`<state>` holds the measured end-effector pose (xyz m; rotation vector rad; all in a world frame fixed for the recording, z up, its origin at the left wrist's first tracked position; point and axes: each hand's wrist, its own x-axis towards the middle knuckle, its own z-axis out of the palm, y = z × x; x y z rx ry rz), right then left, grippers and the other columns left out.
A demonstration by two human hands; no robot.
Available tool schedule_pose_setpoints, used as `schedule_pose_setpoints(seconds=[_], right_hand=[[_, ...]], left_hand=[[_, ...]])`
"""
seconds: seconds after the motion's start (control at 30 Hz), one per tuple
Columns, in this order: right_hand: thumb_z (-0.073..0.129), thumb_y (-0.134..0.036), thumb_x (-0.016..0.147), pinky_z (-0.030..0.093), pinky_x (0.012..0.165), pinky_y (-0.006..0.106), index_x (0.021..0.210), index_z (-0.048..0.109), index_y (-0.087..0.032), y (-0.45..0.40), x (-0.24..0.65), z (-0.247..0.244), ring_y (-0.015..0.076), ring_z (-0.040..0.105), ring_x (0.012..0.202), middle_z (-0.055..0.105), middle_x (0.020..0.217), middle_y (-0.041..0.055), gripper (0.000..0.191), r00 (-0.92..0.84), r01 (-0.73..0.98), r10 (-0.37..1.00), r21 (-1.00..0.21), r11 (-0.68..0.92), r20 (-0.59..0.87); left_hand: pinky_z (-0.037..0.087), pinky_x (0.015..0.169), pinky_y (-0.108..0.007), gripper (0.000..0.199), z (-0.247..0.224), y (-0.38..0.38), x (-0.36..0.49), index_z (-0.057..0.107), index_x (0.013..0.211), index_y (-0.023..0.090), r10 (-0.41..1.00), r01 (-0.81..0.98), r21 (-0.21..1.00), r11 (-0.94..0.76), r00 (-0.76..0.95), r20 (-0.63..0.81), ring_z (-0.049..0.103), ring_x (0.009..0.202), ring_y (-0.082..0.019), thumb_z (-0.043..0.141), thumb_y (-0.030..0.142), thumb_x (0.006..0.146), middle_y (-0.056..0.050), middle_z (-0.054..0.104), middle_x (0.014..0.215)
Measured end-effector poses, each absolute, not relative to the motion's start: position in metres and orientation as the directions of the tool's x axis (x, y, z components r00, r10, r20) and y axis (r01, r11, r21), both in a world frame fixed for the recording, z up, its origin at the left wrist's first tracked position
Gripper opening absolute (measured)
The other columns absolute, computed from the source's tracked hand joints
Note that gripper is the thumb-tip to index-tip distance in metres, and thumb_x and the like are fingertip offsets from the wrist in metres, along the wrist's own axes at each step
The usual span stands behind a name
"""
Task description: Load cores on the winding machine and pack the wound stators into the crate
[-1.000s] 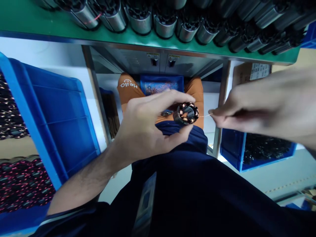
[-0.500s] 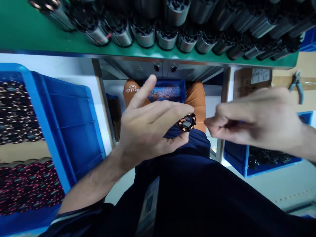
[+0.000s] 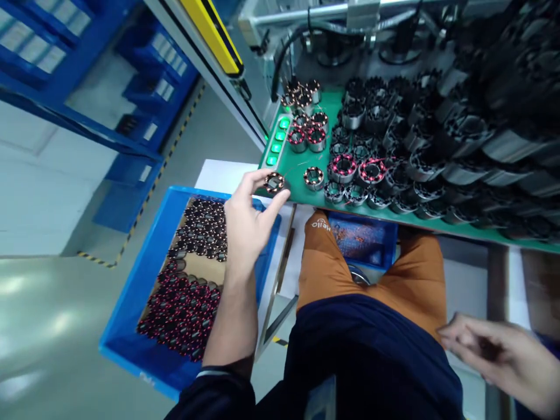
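Note:
My left hand (image 3: 248, 224) grips a copper-wound motor stator (image 3: 273, 183) between thumb and fingers. The stator is at the left front edge of the green bench top (image 3: 297, 192), beside the lit green buttons (image 3: 275, 147). Another copper-wound stator (image 3: 314, 178) stands just right of it, and two stators with pink-red windings (image 3: 342, 168) are further right. At the lower right, my right hand (image 3: 503, 356) is closed with its fingers curled together, near the orange trouser leg. Whatever its fingers may hold is too hidden to make out.
Many bare stators (image 3: 424, 166) stand packed across the bench's right side. A blue crate (image 3: 131, 350) at left holds copper and pink-red wound stators. Under the bench is a blue bin (image 3: 389, 248) with copper scraps. A yellow-cased bar (image 3: 214, 35) rises at the back left.
My view has swung left. My left hand has carried the stator from above my lap to the bench's left edge. My right hand has drawn away from it and sits low at the right.

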<state>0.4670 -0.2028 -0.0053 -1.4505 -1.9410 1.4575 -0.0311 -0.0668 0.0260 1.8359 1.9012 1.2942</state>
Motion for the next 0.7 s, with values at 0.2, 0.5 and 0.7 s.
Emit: schedule_pose_setpoints(seconds=[0.2, 0.5, 0.7], right_hand=[[0.081, -0.076, 0.103, 0.055, 0.057, 0.030, 0.090, 0.089, -0.031, -0.220, 0.480, -0.022, 0.0200, 0.062, 0.062, 0.063, 0.071, 0.0031, 0.048, -0.404, 0.645, 0.734, -0.739, -0.194, -0.546], [0.073, -0.087, 0.107, 0.048, 0.061, 0.023, 0.090, 0.088, -0.022, -0.216, 0.464, -0.029, 0.0144, 0.051, 0.066, 0.060, 0.072, 0.0013, 0.068, -0.380, 0.606, 0.694, -0.732, -0.312, -0.611], [0.075, -0.090, 0.104, 0.051, 0.068, 0.023, 0.091, 0.088, -0.022, -0.218, 0.456, -0.028, 0.0159, 0.056, 0.073, 0.065, 0.076, 0.0025, 0.071, -0.416, 0.590, 0.648, -0.732, -0.341, -0.638]], left_hand=[[0.067, 0.104, -0.048, 0.035, 0.020, -0.037, -0.033, 0.086, 0.131, 0.026, 0.857, 0.774, 0.607, -0.179, -0.180, 0.483, 0.079, 0.110, -0.029, 0.098, 0.032, 0.099, -0.007, 0.089, 0.125], [0.063, 0.094, -0.036, 0.040, 0.027, -0.067, -0.004, 0.086, 0.133, 0.027, 0.925, 0.710, 0.654, -0.260, -0.013, 0.381, 0.077, 0.095, -0.019, 0.105, 0.024, 0.098, 0.000, 0.084, 0.112], [0.064, 0.099, -0.040, 0.042, 0.012, -0.041, 0.001, 0.079, 0.129, 0.025, 0.920, 0.689, 0.683, -0.242, -0.062, 0.388, 0.079, 0.103, -0.021, 0.105, 0.022, 0.096, -0.003, 0.087, 0.123]])
